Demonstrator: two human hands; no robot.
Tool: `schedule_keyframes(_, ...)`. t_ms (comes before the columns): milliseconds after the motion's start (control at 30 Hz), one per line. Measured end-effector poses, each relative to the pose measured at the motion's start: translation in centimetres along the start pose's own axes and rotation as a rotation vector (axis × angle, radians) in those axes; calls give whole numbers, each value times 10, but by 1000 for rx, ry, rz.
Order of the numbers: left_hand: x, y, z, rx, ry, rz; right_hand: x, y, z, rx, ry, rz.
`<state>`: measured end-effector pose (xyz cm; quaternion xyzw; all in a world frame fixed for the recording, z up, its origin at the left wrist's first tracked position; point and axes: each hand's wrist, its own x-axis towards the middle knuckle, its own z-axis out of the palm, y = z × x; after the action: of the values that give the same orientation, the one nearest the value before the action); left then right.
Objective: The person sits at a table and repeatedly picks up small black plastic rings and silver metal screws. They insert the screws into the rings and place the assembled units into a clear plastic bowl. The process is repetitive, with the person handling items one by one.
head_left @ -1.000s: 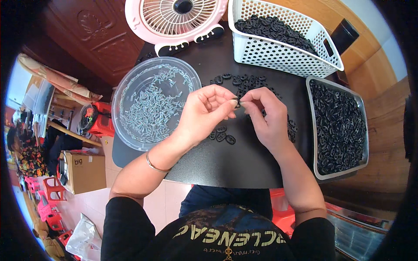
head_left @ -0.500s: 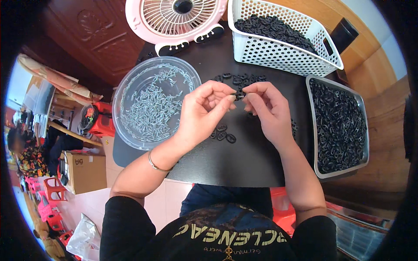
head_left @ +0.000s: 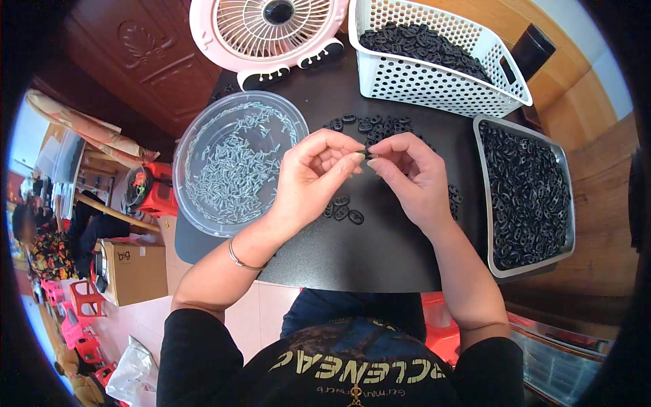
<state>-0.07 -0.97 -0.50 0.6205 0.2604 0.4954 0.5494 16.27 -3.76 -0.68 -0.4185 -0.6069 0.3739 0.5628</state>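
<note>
Above the middle of the table, my left hand and my right hand meet fingertip to fingertip. Both pinch a small black plastic piece, mostly hidden by thumbs and fingers. Beyond the hands lies a loose pile of black oval pieces with holes. A few similar ovals rest on the table just below my left hand. To the left stands a round clear tub holding many small silvery pins. On the right, a grey tray is full of black ovals.
A white perforated basket with more black pieces stands at the back right, beside a dark cylinder. A pink fan stands at the back left. On the floor to the left are a cardboard box and red stools; a person sits beyond.
My fingertips have drawn closer together around the black piece; a shiny bit seen between them earlier is now covered. The view has shifted slightly.
</note>
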Motion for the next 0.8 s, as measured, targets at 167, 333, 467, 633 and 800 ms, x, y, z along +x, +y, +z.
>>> schedule_keyframes(167,-1,-1,0,-13,-51,-104,1,-1,-3,-28,19,-65)
schedule_keyframes(333,4,1,0,450,-150,21,6,-10,-7,165,201,60)
schedule_keyframes(467,4,-2,10,774,-275,295,9,-2,-15,154,283,-7)
schedule_keyframes(633,1,-12,19,929,-420,334,10,0,-16,127,292,-39)
schedule_keyframes(800,2,-7,17,1001,-439,309,10,1,-16,82,274,-5)
